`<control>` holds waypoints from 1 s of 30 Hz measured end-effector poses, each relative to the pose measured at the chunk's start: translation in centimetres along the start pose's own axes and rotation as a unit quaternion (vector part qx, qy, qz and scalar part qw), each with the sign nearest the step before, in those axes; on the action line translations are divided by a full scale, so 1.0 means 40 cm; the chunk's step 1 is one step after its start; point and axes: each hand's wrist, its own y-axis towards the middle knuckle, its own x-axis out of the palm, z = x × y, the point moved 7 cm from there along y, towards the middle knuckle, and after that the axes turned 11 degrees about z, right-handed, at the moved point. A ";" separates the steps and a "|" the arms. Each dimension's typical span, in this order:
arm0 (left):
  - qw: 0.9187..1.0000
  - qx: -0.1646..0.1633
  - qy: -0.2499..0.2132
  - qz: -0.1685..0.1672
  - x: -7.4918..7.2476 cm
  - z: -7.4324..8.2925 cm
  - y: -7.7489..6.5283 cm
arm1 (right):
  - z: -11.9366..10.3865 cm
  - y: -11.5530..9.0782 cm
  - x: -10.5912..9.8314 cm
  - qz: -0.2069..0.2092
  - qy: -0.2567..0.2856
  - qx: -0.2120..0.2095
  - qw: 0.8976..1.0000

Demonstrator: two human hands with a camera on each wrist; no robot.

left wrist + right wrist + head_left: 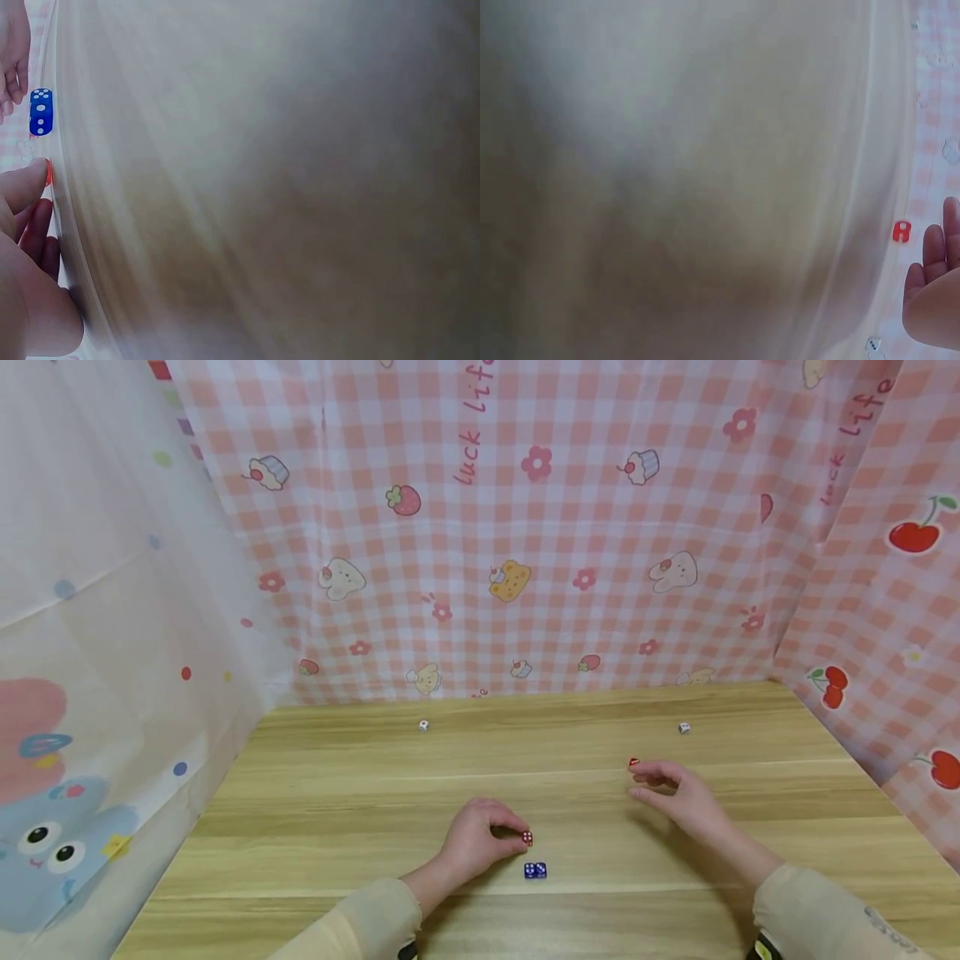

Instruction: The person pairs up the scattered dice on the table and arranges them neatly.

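My left hand [480, 839] pinches a red die [527, 838] between thumb and fingertips, low over the wooden tabletop. In the left wrist view only a sliver of that red die [49, 173] shows past the fingers. Just in front of it, two blue dice [535, 870] stand side by side; they appear as a blue stack [41, 112] in the left wrist view. Farther right, my right hand [682, 793] is beside a second red die [633, 762], thumb and fingers apart. The right wrist view has this red die [901, 232] beside the extended fingers.
A white die [423, 725] lies at the back left of the wooden table [337, 793], another white die [684, 727] at the back right. A pink checked cloth [465, 543] hangs behind the table and along its right side; a white printed cloth [112, 593] hangs at the left.
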 end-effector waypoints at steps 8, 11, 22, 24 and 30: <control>1.000 0.000 -0.005 0.001 -0.001 0.002 -0.002 | 0.016 0.036 -0.029 0.017 -0.014 -0.001 1.000; 1.000 0.000 -0.008 0.001 -0.002 0.003 -0.002 | 0.028 0.047 -0.032 0.017 -0.015 0.002 1.000; 1.000 0.005 -0.007 0.005 -0.004 0.003 -0.003 | 0.065 0.075 -0.028 0.014 -0.041 -0.009 0.999; 1.000 0.006 -0.008 0.004 -0.004 0.004 -0.003 | 0.070 0.078 -0.027 0.019 -0.052 -0.014 0.998; 1.000 -0.005 -0.009 -0.002 -0.003 0.004 -0.001 | 0.070 0.086 -0.025 0.023 -0.064 -0.024 0.997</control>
